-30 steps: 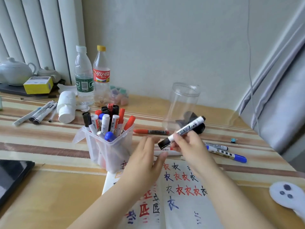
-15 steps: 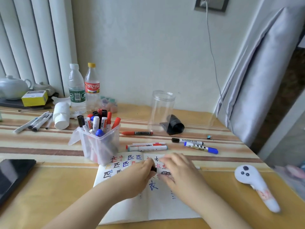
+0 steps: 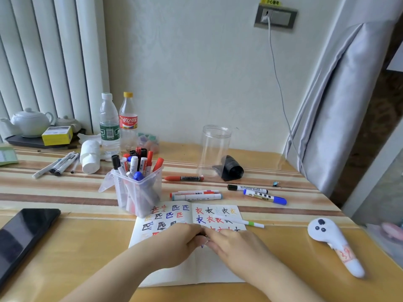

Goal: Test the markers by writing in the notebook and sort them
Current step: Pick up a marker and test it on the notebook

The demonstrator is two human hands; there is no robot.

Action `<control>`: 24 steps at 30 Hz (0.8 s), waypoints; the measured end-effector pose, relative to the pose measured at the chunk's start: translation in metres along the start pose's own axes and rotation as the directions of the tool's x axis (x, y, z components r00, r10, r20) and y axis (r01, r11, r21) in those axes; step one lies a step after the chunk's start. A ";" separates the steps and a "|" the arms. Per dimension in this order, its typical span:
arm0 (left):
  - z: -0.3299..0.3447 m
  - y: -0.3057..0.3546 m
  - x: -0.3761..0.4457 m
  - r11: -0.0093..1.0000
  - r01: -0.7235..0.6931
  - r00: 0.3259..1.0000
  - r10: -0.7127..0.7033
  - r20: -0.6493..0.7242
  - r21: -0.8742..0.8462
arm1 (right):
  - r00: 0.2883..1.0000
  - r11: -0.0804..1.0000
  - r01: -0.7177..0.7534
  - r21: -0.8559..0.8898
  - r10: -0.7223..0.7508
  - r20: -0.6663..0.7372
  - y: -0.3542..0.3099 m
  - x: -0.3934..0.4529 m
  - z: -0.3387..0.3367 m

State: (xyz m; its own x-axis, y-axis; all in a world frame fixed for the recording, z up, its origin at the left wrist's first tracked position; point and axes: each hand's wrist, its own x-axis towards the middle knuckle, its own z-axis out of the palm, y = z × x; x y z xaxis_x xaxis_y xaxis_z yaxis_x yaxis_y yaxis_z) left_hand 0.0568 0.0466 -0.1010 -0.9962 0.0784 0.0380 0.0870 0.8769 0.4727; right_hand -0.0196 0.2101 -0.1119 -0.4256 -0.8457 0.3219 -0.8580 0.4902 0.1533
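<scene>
Striped bench (image 3: 65, 192), open notebook (image 3: 218, 214) as landmark: both hands' fingers (image 3: 220, 240) meet over its centre, apparently pinching a mostly hidden marker (image 3: 199, 234), judged light, rigid, best gripped mid-barrel.

The left hand (image 3: 174, 243) and right hand (image 3: 231, 245) are meeting over the notebook (image 3: 174, 273) and hiding whatever they are gripping; only a dark sliver is showing between them. They are covering the middle rows of writing. The phone (image 3: 24, 234) is being cut off by the left edge. The labels on the markers in the tub (image 3: 139, 192) are reading too small to tell
</scene>
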 end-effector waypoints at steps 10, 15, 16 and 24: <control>-0.009 -0.017 0.009 0.987 0.154 0.965 -0.161 -0.207 -0.049 | 0.882 0.765 -0.452 0.459 0.307 0.356 0.017 -0.001 -0.020; -0.013 -0.023 0.018 0.983 0.144 0.922 -0.177 -0.345 -0.118 | 0.885 0.318 -0.416 0.852 0.358 0.298 0.034 -0.001 -0.026; -0.013 -0.021 0.021 0.986 0.116 0.918 -0.152 -0.367 -0.118 | 0.866 0.162 -0.392 0.906 0.397 0.304 0.036 0.000 -0.027; 0.000 -0.012 0.045 0.996 0.007 0.914 -0.044 -0.403 -0.091 | 0.853 -0.670 -0.169 0.723 0.268 0.448 0.047 0.000 -0.014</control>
State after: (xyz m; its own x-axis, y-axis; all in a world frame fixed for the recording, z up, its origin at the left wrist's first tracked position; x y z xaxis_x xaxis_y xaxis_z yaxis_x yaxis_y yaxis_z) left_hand 0.0104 0.0395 -0.1051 -0.9161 -0.1577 0.3686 0.0789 0.8305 0.5515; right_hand -0.0558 0.2355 -0.0915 -0.7218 -0.6844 -0.1032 0.4392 -0.3377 -0.8325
